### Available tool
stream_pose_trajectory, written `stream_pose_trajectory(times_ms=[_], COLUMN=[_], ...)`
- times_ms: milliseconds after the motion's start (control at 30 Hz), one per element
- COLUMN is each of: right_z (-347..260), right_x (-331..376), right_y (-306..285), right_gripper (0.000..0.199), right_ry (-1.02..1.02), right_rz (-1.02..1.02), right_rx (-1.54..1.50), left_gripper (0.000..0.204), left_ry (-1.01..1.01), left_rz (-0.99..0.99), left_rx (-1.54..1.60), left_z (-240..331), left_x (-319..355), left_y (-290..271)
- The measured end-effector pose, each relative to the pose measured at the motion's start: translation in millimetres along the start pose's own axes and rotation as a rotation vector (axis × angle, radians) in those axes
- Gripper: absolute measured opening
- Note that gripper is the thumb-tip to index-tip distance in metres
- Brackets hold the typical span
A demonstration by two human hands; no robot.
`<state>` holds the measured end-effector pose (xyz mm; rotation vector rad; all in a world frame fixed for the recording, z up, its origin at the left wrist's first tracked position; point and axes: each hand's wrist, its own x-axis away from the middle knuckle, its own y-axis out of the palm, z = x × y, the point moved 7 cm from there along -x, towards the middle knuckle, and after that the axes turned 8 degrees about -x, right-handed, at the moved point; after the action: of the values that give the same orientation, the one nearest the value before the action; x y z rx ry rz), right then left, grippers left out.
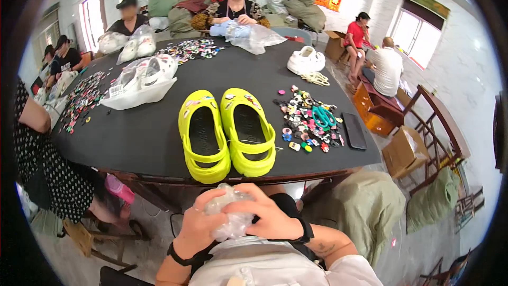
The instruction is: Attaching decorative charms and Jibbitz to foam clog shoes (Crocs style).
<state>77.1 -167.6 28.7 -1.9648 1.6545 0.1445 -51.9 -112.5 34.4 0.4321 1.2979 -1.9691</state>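
Close to my body, just below the table's near edge, I hold a crumpled clear plastic bag [233,223] between both hands. My left hand [197,221] wraps its fingers over the bag's left side. From the right, my right hand [271,217] presses its bent fingers into the plastic. In front of the hands stands a pair of lime-green clogs: a left clog [207,158] and a right clog [252,163], side by side, heels towards me. Colourful charms sit on their toes, and a thin clear string shows between them.
Loose shoe charms [309,122], a teal coil [323,117] and a dark phone [353,131] lie right of the clogs. White clogs [306,61] stand farther back. Bagged white shoes [143,82] lie left. Co-workers sit around the dark table [143,137]; a cloth-covered heap [365,206] is at right.
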Motion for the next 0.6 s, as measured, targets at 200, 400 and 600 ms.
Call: stream_pose_trajectory(times_ms=[200,400,600], right_z=[-51,-36,9], right_x=[-7,-57,-100], right_y=[-50,-144,-146], right_gripper=[0.026,0.025,0.034], right_ry=[-0.221,-0.096,-0.029], right_rz=[0.284,0.578,0.161], right_rx=[0.071,0.250,0.602], left_gripper=[0.043,0.058,0.043], left_ry=[0.118,0.043,-0.016], left_rz=[0.302,0.217,0.121], left_rx=[0.076,0.028,-0.238], left_z=[13,2,-8], left_x=[10,5,8], left_y=[-3,-6,1])
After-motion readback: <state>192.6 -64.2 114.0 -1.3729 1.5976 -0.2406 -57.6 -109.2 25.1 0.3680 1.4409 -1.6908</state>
